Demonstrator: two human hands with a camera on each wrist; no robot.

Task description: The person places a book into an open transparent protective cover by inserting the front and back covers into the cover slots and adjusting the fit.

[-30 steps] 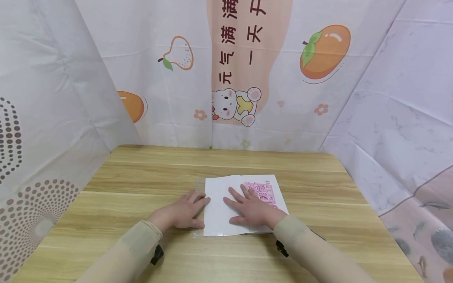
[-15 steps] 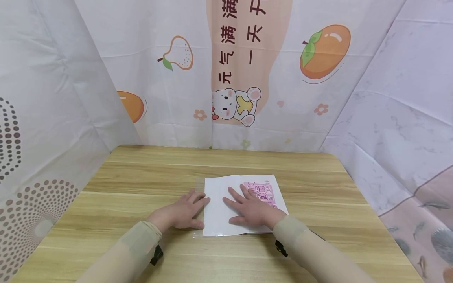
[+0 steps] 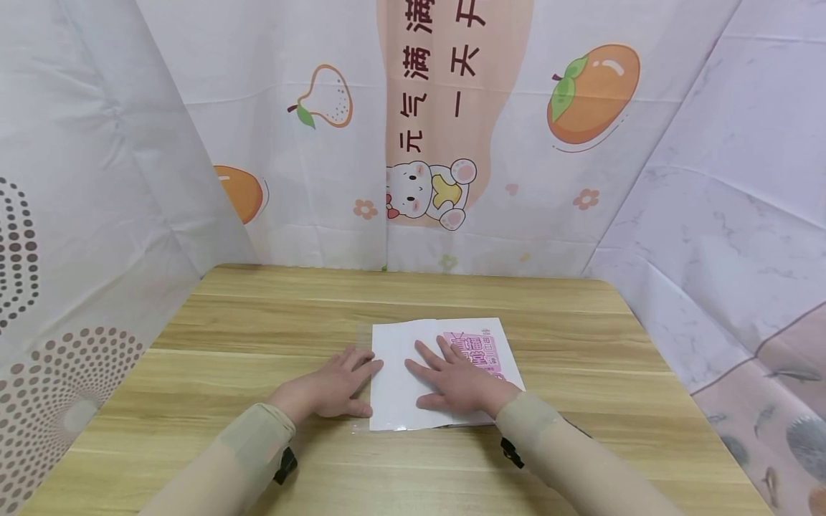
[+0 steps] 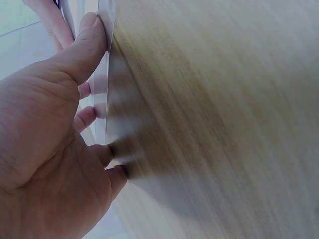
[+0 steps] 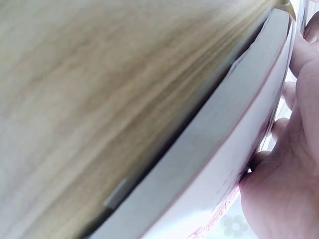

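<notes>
A book (image 3: 392, 383) lies open on the table in the head view, a blank white leaf on its left and pink printed characters on its right page. Clear plastic film (image 3: 365, 338) sticks out past its left edge. My left hand (image 3: 338, 387) rests along that edge, thumb and fingers on the film and leaf border. Over the middle of the book, my right hand (image 3: 459, 385) lies flat with fingers spread, covering part of the print. The right wrist view shows the thick page block (image 5: 199, 137) beside my palm. In the left wrist view, my thumb (image 4: 89, 42) touches the film.
The wood-grain table (image 3: 258, 322) reaches out around the book on all sides. A printed curtain (image 3: 271, 143) hangs behind its far edge, with more cloth (image 3: 723, 215) at the sides. Dark wrist devices (image 3: 286, 464) sit under both forearms.
The book and my right hand have slid very slightly to the left. My left hand stays where it was.
</notes>
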